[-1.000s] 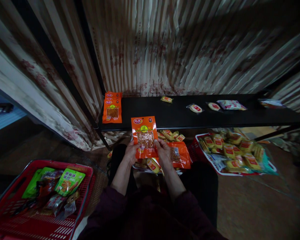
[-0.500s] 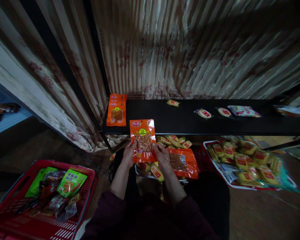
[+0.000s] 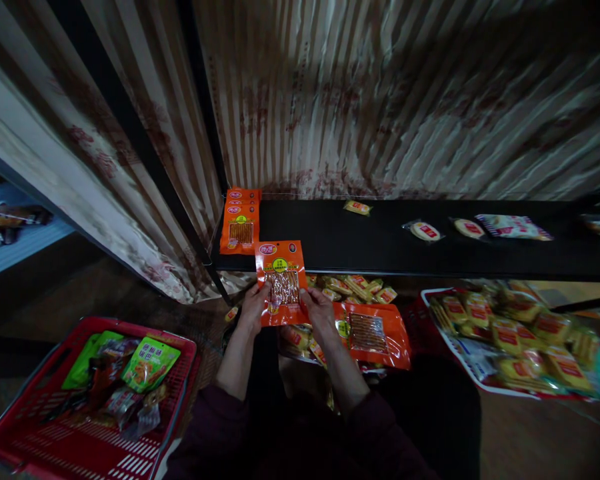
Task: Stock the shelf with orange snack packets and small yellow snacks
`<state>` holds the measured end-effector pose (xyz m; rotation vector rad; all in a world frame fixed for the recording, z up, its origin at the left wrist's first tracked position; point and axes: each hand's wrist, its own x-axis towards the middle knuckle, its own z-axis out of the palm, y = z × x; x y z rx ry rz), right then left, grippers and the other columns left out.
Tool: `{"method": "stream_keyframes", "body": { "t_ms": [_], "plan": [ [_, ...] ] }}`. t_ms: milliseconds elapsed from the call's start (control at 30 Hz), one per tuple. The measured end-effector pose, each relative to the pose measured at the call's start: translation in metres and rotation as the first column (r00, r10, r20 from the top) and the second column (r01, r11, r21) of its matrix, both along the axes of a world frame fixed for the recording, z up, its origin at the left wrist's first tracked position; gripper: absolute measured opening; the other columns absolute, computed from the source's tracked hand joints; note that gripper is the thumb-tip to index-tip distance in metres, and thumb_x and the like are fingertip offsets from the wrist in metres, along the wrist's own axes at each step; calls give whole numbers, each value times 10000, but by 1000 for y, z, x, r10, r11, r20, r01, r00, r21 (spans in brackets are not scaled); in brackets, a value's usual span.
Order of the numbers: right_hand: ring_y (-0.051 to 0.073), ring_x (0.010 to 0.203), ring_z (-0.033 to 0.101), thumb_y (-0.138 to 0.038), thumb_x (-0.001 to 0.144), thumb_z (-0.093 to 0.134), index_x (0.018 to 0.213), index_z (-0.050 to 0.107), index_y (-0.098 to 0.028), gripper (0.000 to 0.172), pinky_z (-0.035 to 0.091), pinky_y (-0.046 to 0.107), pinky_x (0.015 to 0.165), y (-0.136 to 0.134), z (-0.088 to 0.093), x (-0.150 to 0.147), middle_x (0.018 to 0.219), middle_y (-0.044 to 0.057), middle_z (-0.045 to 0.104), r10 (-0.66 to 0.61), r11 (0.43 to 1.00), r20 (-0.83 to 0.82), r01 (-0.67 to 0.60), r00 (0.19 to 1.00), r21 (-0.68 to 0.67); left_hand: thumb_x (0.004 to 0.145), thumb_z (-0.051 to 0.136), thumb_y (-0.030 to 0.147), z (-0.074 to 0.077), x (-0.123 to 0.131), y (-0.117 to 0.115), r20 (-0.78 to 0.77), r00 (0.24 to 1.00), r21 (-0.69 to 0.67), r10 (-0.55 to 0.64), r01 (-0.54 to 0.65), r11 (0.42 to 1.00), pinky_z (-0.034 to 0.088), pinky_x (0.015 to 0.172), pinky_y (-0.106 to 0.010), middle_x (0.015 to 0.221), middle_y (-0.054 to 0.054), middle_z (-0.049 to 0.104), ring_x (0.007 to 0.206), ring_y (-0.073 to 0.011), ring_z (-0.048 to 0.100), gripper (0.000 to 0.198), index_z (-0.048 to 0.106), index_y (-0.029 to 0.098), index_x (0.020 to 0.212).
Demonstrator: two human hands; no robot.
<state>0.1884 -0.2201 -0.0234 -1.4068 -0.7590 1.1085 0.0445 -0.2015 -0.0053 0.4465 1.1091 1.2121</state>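
I hold an orange snack packet (image 3: pixel 280 277) upright in front of me, its clear window showing strips inside. My left hand (image 3: pixel 253 308) grips its lower left edge and my right hand (image 3: pixel 318 312) grips its lower right edge, both closed on it. The packet's top overlaps the front edge of a black shelf (image 3: pixel 380 250). A stack of the same orange packets (image 3: pixel 240 221) lies at the shelf's left end. Another orange packet (image 3: pixel 375 331) lies below, right of my right hand, on a pile of small yellow snacks (image 3: pixel 350 288).
A red basket (image 3: pixel 87 417) with green and mixed snack bags sits at my lower left. A red tray of yellow packets (image 3: pixel 510 327) lies at the right under the shelf. Small wrapped snacks (image 3: pixel 423 231) dot the shelf top. A striped curtain (image 3: pixel 380 100) hangs behind.
The view has shifted, so everything sits a little further right and lower. The packet in my hands has moved slightly left, nearer the stack on the shelf.
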Motion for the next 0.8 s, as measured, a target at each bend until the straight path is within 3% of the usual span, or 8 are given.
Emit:
{"method": "stream_keyframes", "body": {
  "t_ms": [167, 500, 800],
  "plan": [
    [162, 655, 604, -490, 636, 707, 807, 685, -220, 320, 484, 285, 646, 4, 3, -7, 735, -3, 697, 26, 999, -112, -29, 993, -30, 532, 799, 353, -1, -7, 4, -13, 1000, -7, -12, 12, 1000, 485, 746, -314, 807, -52, 709, 723, -167, 636, 395, 689, 144, 849],
    [188, 710, 632, -465, 643, 682, 826, 687, -221, 305, 497, 305, 671, 18, 8, -21, 786, 10, 717, 59, 998, -89, -61, 994, -21, 504, 661, 200, 9, -20, 14, -74, 997, 11, 20, -19, 1000, 485, 676, -309, 738, -15, 690, 659, -170, 628, 323, 632, 163, 823],
    [213, 755, 650, -450, 651, 668, 843, 698, -239, 287, 510, 339, 717, 26, 10, -32, 823, 17, 722, 82, 996, -101, -86, 991, -35, 490, 623, 179, 12, -34, 25, -82, 996, 38, 24, -21, 999, 476, 672, -309, 741, -15, 689, 654, -172, 620, 342, 632, 161, 831]
  ]
}}
